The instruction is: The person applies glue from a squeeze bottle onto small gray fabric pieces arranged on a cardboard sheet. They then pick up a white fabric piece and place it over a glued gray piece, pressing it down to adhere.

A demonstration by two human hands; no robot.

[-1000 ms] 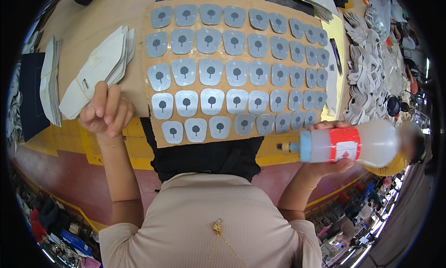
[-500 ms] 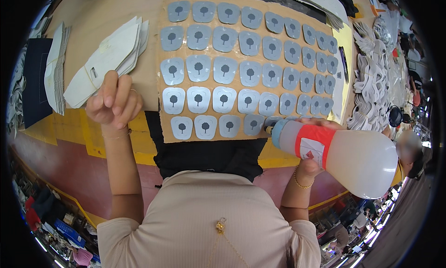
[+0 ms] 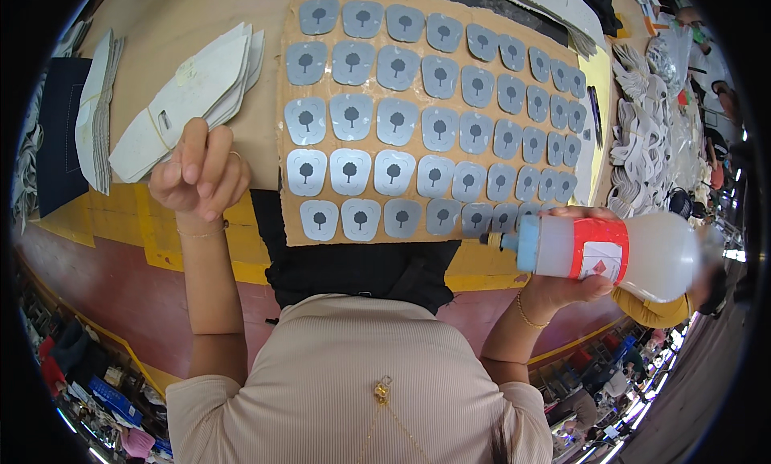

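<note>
My right hand [image 3: 562, 291] is wrapped around a squeeze bottle [image 3: 662, 255] of cloudy whitish liquid with a red band and pale blue collar. The bottle lies tilted on its side, its dark narrow nozzle [image 3: 491, 239] pointing left, beside the near edge of a cardboard sheet [image 3: 292, 219]. Rows of grey rounded patches [image 3: 361, 220], each with a dark tree shape, cover that sheet. Some patches look glossier than others. My left hand [image 3: 201, 175] is raised with loosely bent fingers, nothing visible in them, close to a banded stack of off-white pieces [image 3: 189, 90].
Further left lie another banded stack [image 3: 96, 114] and a dark blue panel [image 3: 64, 134]. Right of the cardboard are yellow paper [image 3: 593, 70], a dark pen [image 3: 594, 110] and bundled white pieces [image 3: 634, 143]. A person in a mustard sleeve [image 3: 654, 310] is partly visible behind the bottle.
My right hand has moved the bottle to the right, and its nozzle has come away from the near row of patches. The cardboard has shifted slightly right in view. My left hand is nearly unchanged.
</note>
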